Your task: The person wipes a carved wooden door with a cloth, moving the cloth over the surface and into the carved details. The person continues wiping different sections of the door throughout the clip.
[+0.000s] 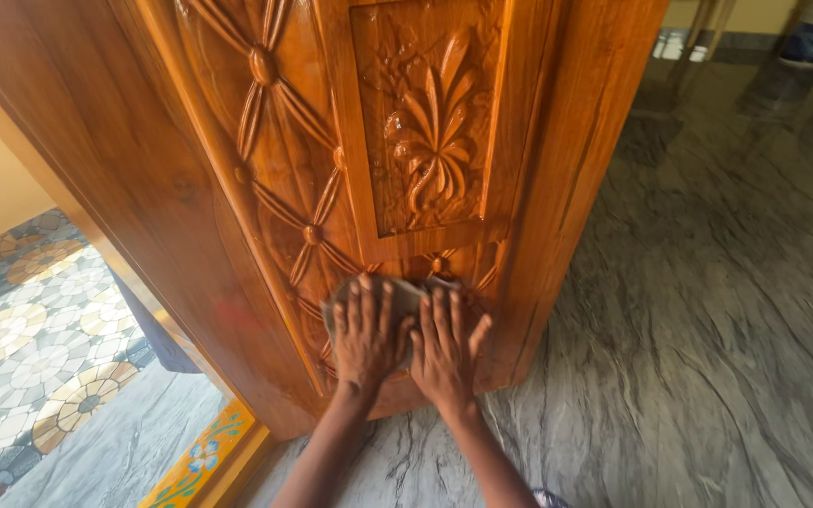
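We have both hands flat on a grey cloth [405, 299], pressing it against the bottom of the carved wooden door [331, 169]. The left hand [366, 337] and right hand [444, 350] lie side by side, fingers spread and extended – not gripping, just palms down on the cloth, thumbs nearly touching. The cloth sits low on the door face, just under the raised floral panel [430, 132] and well apart from the threshold [201, 459].

Risks, as we judge them: the relief is deep – petal ridges, lattice ribs and round studs – so the cloth could snag on an edge or skip the grooves, leaving them untreated. The wood looks glossy and smooth; flat palms with no grip could slide, and the cloth could slip out and drop to the floor [708, 329]. The door may also swing under pressure, since nothing visibly holds it.

Materials: warm orange-brown timber, varnished sheen; soft, thin cloth; polished grey veined stone floor; patterned floral tiles [21, 348] outside at left.
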